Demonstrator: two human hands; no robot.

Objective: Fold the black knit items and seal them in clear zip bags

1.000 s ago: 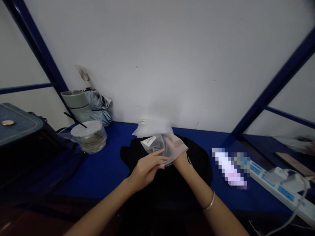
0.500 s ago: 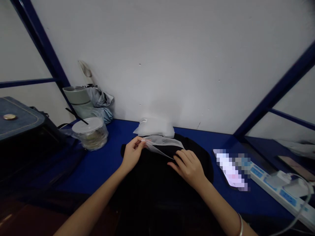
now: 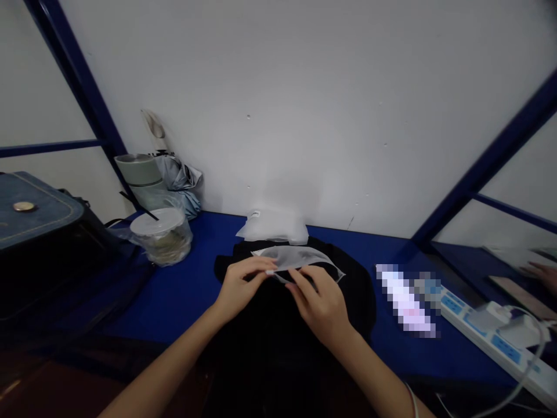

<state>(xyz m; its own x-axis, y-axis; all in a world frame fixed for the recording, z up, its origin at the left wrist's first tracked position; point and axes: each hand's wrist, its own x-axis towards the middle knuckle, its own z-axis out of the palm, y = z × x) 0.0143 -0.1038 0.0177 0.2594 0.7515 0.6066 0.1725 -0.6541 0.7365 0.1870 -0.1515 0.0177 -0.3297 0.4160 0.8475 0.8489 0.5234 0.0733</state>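
A translucent zip bag [image 3: 300,255] lies on black cloth [image 3: 357,290] in front of me, its mouth gaping over something black. At the near lip, my left hand [image 3: 243,284] pinches the bag by a small white slider [image 3: 270,272]. Just to the right of it, my right hand [image 3: 319,296] is closed on the same lip, thumb and fingers around the edge. A second frosted plastic bag [image 3: 276,226] with a small label rests behind, against the wall.
Leftward on the blue table [image 3: 174,302] are a bagged lidded cup [image 3: 163,238] with black straw, a green tumbler [image 3: 139,174], a folded umbrella [image 3: 180,180] and a denim-topped bag [image 3: 39,215]. At right lie a phone [image 3: 404,302], a power strip [image 3: 478,331] and another hand [image 3: 543,273].
My left hand has moved right and nearer along the bag's lip. My right hand has shifted left, so the two are close together. A hand has appeared at the far right edge.
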